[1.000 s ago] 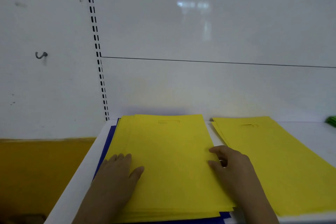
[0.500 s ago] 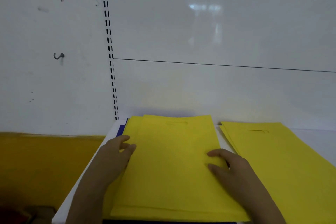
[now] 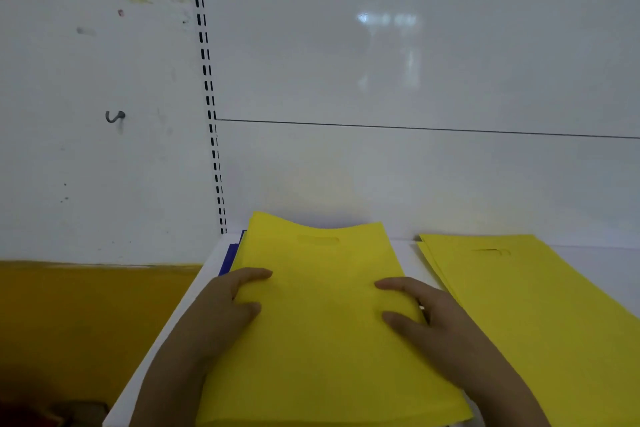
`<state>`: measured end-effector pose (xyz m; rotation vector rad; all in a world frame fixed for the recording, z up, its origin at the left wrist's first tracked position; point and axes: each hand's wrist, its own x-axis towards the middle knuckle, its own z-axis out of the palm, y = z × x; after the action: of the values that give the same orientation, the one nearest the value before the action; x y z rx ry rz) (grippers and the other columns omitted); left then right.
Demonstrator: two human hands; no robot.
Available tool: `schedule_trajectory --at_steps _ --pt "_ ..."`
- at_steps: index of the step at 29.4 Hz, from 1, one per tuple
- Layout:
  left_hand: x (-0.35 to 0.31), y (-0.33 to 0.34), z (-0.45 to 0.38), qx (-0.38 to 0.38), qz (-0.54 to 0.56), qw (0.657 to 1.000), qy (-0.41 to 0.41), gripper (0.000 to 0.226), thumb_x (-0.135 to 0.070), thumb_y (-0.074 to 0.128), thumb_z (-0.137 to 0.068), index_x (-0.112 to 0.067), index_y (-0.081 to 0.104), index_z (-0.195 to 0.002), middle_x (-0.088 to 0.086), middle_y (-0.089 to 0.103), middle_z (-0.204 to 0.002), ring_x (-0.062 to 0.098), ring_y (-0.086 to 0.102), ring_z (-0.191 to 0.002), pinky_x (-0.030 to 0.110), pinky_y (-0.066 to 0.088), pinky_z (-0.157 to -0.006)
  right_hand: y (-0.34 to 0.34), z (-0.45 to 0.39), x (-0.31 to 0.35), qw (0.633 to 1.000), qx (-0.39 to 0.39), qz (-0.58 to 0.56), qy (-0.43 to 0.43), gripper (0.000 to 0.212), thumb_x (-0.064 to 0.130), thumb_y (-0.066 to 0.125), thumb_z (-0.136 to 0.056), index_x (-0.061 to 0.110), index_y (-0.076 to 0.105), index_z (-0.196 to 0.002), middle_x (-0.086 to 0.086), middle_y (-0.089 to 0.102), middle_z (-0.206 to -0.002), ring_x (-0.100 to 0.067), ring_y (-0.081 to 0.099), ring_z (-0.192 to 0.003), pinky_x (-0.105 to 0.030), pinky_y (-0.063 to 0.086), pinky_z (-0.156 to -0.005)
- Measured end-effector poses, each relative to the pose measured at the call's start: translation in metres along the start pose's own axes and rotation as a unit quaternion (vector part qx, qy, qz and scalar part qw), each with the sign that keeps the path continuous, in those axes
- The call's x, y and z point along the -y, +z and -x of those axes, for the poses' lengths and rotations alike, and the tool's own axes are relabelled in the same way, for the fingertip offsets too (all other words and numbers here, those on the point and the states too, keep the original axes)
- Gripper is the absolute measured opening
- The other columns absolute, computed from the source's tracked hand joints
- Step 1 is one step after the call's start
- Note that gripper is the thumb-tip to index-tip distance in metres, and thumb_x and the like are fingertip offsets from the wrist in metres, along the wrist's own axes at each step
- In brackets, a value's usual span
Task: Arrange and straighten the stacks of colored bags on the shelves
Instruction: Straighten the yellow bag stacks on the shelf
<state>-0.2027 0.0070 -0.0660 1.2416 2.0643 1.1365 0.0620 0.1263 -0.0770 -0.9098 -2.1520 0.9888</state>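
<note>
Item: yellow bag stack (image 3: pixel 322 319), on white shelf (image 3: pixel 194 305), long axis running away from the person toward the back panel. Left hand (image 3: pixel 225 305) grips its left edge, right hand (image 3: pixel 426 319) its right, fingers curled over; equally near. Second yellow stack (image 3: pixel 540 315) lies just right.
</note>
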Motion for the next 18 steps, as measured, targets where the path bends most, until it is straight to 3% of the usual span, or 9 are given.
schedule_trajectory --at_steps 3,7,10,12,18 --pt "0.001 0.000 0.003 -0.049 0.008 0.998 0.038 0.049 0.001 0.054 -0.090 -0.035 0.056 -0.123 -0.004 0.051 -0.131 0.014 0.051 -0.108 0.033 0.047 -0.093 0.000 0.006 0.005 0.999 0.020 0.003 0.029 0.034 0.031 0.068 -0.084 0.050 0.059 -0.111 0.027 0.057 -0.119 0.010 0.054 -0.104 -0.011 0.045 -0.087" --pt "-0.003 -0.008 0.011 -0.063 0.033 0.994 0.085 0.051 -0.001 0.056 -0.090 -0.047 0.056 -0.113 -0.010 0.052 -0.120 -0.001 0.051 -0.093 0.012 0.041 -0.072 0.003 0.015 0.014 0.999 -0.006 0.033 0.010 0.036 0.026 0.067 -0.085 0.052 0.057 -0.108 0.031 0.054 -0.115 0.017 0.047 -0.103 -0.001 0.038 -0.078" --pt "-0.014 -0.011 0.018 -0.039 0.110 0.988 0.096 0.053 -0.008 0.058 -0.090 -0.059 0.059 -0.105 -0.012 0.058 -0.118 0.009 0.058 -0.096 0.028 0.050 -0.073 -0.004 0.027 0.017 1.000 -0.024 0.002 0.016 0.039 0.021 0.063 -0.089 0.053 0.057 -0.110 0.033 0.053 -0.118 0.014 0.050 -0.105 -0.008 0.045 -0.084" --pt "-0.022 -0.009 0.022 -0.040 0.178 0.978 0.103 0.051 -0.008 0.058 -0.090 -0.057 0.062 -0.104 -0.012 0.060 -0.118 0.019 0.063 -0.097 0.038 0.054 -0.074 -0.010 0.033 0.020 0.999 -0.032 -0.007 0.009 0.042 0.019 0.061 -0.090 0.053 0.055 -0.113 0.036 0.051 -0.119 0.011 0.051 -0.106 -0.014 0.047 -0.086" --pt "-0.054 0.029 0.042 -0.020 0.255 0.960 0.118 0.041 -0.021 0.062 -0.083 -0.052 0.062 -0.110 -0.013 0.055 -0.125 0.025 0.058 -0.107 0.049 0.054 -0.083 -0.046 0.073 0.023 0.993 -0.110 0.036 -0.033 0.044 0.011 0.062 -0.089 0.049 0.057 -0.111 0.039 0.049 -0.117 0.013 0.048 -0.107 -0.004 0.037 -0.080"
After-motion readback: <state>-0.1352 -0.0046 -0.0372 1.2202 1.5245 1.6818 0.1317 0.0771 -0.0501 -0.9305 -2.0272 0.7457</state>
